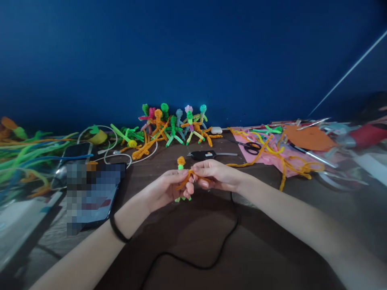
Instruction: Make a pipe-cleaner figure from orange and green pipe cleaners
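Note:
My left hand (177,183) and my right hand (211,174) meet over the middle of the table. Both pinch a short orange pipe cleaner (191,172), which is bent between the fingertips. Just behind the left fingers stands a small pipe-cleaner figure (180,162) with an orange head and a green neck; its pale green feet show below the hand, and its middle is hidden. Beyond the hands lies a black glue gun (203,155) with a clear stick in its back end.
Several pipe-cleaner figures (173,125) stand along the blue wall. Black-handled scissors (252,148) and loose pipe cleaners lie on pink paper (246,156) to the right. At left are a tablet-like device (102,201), a phone (75,155) and more pipe cleaners (27,153). A black cord (208,266) crosses the front.

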The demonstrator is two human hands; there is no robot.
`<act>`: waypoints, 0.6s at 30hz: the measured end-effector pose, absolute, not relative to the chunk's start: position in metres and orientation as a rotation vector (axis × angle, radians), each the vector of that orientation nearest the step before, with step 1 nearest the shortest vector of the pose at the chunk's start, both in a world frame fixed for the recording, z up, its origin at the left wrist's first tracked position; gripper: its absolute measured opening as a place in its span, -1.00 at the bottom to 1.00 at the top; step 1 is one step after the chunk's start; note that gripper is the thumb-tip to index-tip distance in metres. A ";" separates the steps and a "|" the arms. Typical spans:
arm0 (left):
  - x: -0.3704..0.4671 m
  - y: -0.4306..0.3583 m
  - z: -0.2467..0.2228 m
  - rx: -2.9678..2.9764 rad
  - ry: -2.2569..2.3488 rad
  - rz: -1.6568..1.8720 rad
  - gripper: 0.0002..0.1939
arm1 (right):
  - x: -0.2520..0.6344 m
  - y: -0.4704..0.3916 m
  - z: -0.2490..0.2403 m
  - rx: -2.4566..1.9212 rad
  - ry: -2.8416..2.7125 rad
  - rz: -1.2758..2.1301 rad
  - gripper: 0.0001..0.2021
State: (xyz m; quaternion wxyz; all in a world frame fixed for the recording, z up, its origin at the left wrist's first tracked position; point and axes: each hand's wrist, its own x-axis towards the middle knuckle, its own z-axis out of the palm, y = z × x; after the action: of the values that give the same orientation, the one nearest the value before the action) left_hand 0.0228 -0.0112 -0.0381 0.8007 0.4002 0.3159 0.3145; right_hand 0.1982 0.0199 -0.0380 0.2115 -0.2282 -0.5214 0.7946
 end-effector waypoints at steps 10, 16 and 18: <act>0.029 -0.015 -0.044 0.826 0.671 0.732 -0.83 | 0.195 0.015 -0.040 -0.613 -1.499 2.149 -0.70; 0.034 -0.017 -0.041 0.797 0.597 0.736 -0.84 | 0.199 0.015 -0.037 -0.544 -1.556 2.081 -0.69; 0.035 -0.017 -0.041 0.801 0.597 0.738 -0.84 | 0.200 0.015 -0.037 -0.543 -1.559 2.071 -0.69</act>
State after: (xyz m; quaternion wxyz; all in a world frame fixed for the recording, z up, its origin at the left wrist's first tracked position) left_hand 0.0350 -0.0168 -0.0405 0.8134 0.3751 0.2795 0.3457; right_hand 0.2000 0.0154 -0.0366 0.2440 -0.1990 -0.5710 0.7582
